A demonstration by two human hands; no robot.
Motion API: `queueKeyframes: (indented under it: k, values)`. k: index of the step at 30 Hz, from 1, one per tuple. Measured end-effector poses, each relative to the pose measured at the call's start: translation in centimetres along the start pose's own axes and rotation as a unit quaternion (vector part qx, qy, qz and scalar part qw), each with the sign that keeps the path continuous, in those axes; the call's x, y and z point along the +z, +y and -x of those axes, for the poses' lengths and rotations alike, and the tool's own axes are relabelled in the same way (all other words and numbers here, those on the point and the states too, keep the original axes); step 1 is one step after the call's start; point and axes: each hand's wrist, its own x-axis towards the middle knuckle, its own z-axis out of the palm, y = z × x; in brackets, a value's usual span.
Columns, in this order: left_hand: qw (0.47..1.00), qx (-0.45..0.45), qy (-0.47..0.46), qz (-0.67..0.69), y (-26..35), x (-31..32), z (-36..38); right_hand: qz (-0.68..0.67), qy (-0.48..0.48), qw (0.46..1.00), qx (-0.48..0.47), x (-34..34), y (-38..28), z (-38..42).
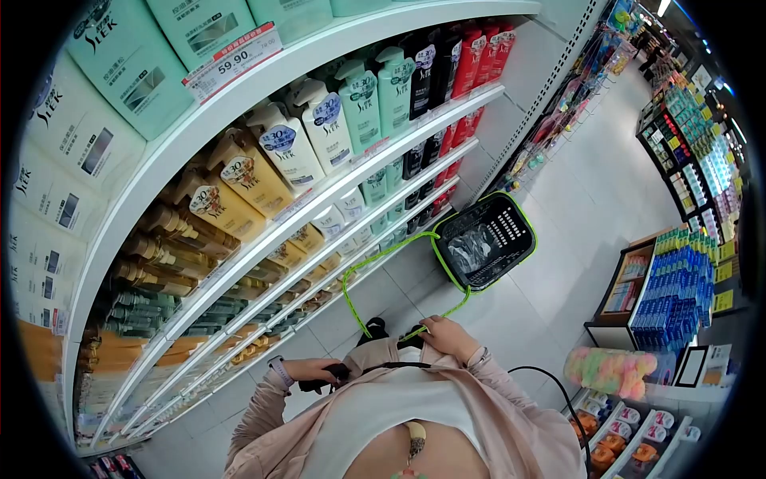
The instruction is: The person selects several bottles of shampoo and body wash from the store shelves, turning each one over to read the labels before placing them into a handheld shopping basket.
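My left hand (315,370) is closed around a small black object (338,371) at my waist, and its kind is not clear. My right hand (451,338) has its fingers curled at the front of my pink jacket (511,399), where the bright green basket handle (346,281) comes up to me. The handle's near end is hidden behind my clothing. On the floor ahead stands the black shopping basket (523,239) with a green rim. Crumpled clear plastic (476,249) lies inside it.
Shelves on my left hold pump bottles in yellow (249,172), white (325,120), green (396,84), black and red (469,60). A price tag (233,62) hangs on the upper shelf. To the right are a stack of blue boxes (674,287) and pastel fluffy items (610,369).
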Motion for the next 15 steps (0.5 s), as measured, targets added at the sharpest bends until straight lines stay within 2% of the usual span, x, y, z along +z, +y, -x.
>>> queueKeyframes:
  k: [2, 3, 5, 6, 8, 9, 11, 12, 14, 15]
  values:
    - [0.991, -0.028, 0.023, -0.132, -0.5, 0.1, 0.0, 0.040, -0.019, 0.999, -0.012, -0.2, -0.2, 0.2]
    - [0.981, -0.074, 0.009, -0.177, 0.6, -1.4, -0.3, 0.057, -0.001, 0.998, -0.018, -1.1, 0.3, -1.6]
    - [0.973, -0.128, -0.071, -0.179, -5.9, -2.4, -1.1, 0.027, 0.009, 0.999, -0.022, -0.6, -0.6, -1.4]
    - [0.972, -0.130, -0.074, -0.182, -5.4, -1.5, -0.6, 0.025, 0.012, 0.999, -0.019, -0.2, -0.6, -1.0]
    - [0.996, -0.054, -0.056, -0.051, -3.3, 0.2, 0.9, 0.031, 0.000, 0.999, 0.007, 0.8, -0.2, -0.8]
    - [0.995, -0.057, -0.058, -0.053, -3.1, 0.2, 0.8, 0.028, 0.001, 1.000, 0.009, 1.5, 0.3, -0.6]
    - [0.987, 0.045, -0.074, -0.133, -2.6, -0.1, 0.7, 0.019, -0.051, 0.998, 0.021, 2.6, 1.4, -0.7]
    - [0.987, 0.044, -0.074, -0.133, -2.7, -0.5, 0.6, 0.018, -0.051, 0.998, 0.021, 2.5, 1.1, -0.6]
    - [0.957, 0.146, -0.052, -0.245, -2.8, -1.4, 0.4, 0.020, -0.029, 0.999, 0.039, 2.1, 0.6, -0.2]
    - [0.957, 0.145, -0.054, -0.245, -2.3, -1.1, 0.6, 0.019, -0.028, 0.999, 0.041, 2.1, 0.6, -0.1]
